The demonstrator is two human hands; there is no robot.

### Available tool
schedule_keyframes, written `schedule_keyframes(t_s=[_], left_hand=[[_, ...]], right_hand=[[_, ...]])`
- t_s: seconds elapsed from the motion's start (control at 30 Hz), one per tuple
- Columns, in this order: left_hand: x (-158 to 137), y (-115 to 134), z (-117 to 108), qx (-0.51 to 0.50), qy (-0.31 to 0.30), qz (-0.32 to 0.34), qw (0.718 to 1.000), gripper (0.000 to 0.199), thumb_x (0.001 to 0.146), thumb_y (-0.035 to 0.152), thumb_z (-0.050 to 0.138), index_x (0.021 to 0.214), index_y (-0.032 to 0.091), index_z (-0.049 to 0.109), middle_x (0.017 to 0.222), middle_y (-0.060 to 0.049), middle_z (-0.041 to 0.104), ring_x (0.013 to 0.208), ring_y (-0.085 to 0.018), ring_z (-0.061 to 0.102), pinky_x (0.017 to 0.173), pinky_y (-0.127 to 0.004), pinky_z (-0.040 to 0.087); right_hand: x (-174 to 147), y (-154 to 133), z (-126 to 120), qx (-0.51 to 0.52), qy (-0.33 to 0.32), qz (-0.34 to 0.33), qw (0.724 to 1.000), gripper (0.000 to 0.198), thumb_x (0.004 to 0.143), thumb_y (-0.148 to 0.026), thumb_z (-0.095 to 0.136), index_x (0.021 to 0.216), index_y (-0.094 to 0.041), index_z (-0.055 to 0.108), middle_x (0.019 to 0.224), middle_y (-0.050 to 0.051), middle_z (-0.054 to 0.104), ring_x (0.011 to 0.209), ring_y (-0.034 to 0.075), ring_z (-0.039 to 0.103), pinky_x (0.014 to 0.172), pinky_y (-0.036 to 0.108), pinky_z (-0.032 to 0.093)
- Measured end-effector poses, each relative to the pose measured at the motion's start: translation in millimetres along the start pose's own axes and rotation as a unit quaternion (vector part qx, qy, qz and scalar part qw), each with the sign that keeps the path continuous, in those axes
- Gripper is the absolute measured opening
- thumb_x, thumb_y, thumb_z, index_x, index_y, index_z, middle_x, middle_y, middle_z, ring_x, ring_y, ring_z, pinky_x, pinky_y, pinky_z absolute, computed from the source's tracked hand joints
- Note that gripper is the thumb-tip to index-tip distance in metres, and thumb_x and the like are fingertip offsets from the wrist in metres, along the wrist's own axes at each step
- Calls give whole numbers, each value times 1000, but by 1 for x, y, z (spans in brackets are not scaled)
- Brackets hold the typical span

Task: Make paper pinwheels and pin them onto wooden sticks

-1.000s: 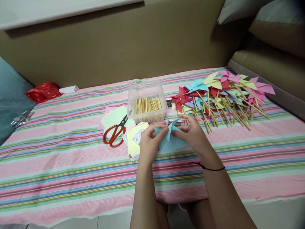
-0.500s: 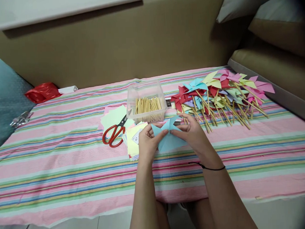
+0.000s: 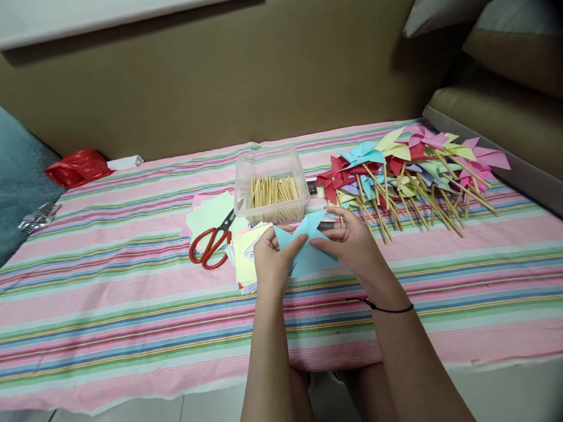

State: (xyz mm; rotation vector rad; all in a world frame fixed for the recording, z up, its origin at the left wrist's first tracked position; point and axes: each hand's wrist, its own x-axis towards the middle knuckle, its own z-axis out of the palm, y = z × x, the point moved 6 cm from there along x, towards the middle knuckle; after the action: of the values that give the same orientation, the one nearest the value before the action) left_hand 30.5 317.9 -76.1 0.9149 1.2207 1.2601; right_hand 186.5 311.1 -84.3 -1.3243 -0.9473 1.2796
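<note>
A blue paper square with cut, bent-in corners is held between both hands above the striped cloth. My left hand grips its left side, the thumb pressed near the middle. My right hand pinches the right side, its thumb also close to the centre. Fingers behind the sheet are partly hidden. Left of my left hand lies a stack of coloured paper squares. Beyond it are red-handled scissors, resting on pale green paper.
A clear plastic box of short wooden sticks stands behind my hands. Finished paper pinwheels on sticks are heaped at the right. A red plastic bag and a white box lie far left. A brown sofa back rises behind.
The thumbs have shifted slightly at the paper's centre, and its upper flap now lies bent differently. Both hands keep hold of the blue paper. The surrounding things stay put.
</note>
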Motion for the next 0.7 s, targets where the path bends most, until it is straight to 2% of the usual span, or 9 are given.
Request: schedule_keyframes(t_s=[0.7], left_hand=[[0, 1, 0, -3, -5, 0, 1000, 33, 55, 30, 82, 76, 16, 60, 58, 3, 62, 51, -8, 51, 51, -20, 40]], right_hand=[[0, 1, 0, -11, -4, -1, 1000, 78, 55, -32, 82, 123, -25, 45, 72, 2, 72, 62, 21, 67, 53, 31, 52]])
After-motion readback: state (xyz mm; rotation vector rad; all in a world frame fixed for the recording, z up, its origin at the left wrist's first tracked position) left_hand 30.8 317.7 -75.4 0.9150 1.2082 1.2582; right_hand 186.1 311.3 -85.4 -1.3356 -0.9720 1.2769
